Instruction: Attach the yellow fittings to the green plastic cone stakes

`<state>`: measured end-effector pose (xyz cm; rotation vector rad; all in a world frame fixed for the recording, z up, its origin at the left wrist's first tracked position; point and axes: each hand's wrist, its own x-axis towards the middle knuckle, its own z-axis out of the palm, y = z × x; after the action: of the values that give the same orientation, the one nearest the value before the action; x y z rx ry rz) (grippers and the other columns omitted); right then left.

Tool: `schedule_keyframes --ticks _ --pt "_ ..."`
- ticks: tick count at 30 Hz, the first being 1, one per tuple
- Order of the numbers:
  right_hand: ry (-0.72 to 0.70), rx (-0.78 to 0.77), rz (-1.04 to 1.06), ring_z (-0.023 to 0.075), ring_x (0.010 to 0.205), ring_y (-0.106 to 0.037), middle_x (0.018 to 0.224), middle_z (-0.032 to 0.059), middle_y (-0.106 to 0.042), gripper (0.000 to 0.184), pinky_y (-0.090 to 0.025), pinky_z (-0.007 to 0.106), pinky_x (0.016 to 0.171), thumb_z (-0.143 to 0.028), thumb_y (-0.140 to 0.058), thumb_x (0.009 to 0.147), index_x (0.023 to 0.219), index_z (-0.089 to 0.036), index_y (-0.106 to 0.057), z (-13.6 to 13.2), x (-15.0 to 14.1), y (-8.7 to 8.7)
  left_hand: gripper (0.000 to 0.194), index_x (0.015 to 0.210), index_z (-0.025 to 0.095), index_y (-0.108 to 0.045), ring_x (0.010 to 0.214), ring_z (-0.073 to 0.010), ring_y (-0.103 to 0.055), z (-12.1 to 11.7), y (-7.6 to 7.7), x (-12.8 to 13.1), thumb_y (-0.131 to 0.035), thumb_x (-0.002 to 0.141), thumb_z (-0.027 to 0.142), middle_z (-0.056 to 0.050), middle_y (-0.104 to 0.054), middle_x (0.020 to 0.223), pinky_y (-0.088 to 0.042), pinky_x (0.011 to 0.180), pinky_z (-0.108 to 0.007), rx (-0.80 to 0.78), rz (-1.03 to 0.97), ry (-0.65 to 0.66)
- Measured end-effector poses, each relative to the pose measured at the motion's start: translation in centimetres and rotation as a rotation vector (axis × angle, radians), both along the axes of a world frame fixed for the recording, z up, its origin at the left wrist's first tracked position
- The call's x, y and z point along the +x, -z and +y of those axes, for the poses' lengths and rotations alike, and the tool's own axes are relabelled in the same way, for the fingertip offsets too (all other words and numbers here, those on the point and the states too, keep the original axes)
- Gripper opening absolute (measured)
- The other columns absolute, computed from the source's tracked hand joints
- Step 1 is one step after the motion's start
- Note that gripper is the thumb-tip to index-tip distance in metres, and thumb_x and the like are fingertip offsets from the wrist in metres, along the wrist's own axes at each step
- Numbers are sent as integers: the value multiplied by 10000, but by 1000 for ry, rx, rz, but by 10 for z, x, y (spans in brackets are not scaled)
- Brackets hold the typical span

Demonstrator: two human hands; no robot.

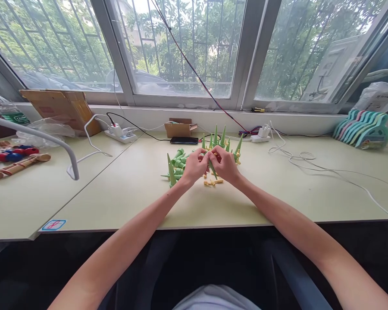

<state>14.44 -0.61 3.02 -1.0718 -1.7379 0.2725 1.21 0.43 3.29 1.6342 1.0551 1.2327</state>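
My left hand (pixel 195 166) and my right hand (pixel 225 165) meet at the middle of the pale desk (pixel 278 193), fingers closed together on a green cone-shaped plastic spike (pixel 211 168) with a small red part between the fingertips. Around the hands lie several more green spikes: a loose pile (pixel 176 165) to the left, and upright ones (pixel 221 138) just behind. Small yellow plastic pieces (pixel 213 181) rest on the desk under my right hand.
A black phone (pixel 184 140), a small cardboard box (pixel 179 127) and a white power strip (pixel 121 134) sit behind the spikes. Cables (pixel 310 161) trail right. Teal hangers (pixel 362 127) stand far right. Wooden toys (pixel 13 161), a lamp arm (pixel 51 142) and a cardboard box (pixel 63 107) are left.
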Motion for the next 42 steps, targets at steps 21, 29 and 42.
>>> schedule_keyframes --ticks 21,29,42 --pt "2 7 -14 122 479 -429 542 -40 -480 224 -347 247 528 -380 -464 917 756 -223 -467 3 1 3 215 867 182 -566 433 -111 -561 -1 -1 -1 -597 859 395 12 -573 571 -464 393 -213 2 1 1" --pt "4 5 -10 119 480 -427 535 -42 -474 223 -343 245 530 -371 -467 915 753 -219 -468 2 0 2 216 881 181 -563 439 -111 -564 -1 -1 0 -597 859 393 7 -581 576 -469 399 -210 2 4 2" --pt "-2 -4 -3 119 472 -428 539 -40 -482 233 -341 244 521 -385 -467 915 751 -220 -467 2 0 1 198 884 182 -560 436 -112 -563 -3 -2 -1 -594 861 375 11 -576 585 -470 393 -212 -3 20 -12"
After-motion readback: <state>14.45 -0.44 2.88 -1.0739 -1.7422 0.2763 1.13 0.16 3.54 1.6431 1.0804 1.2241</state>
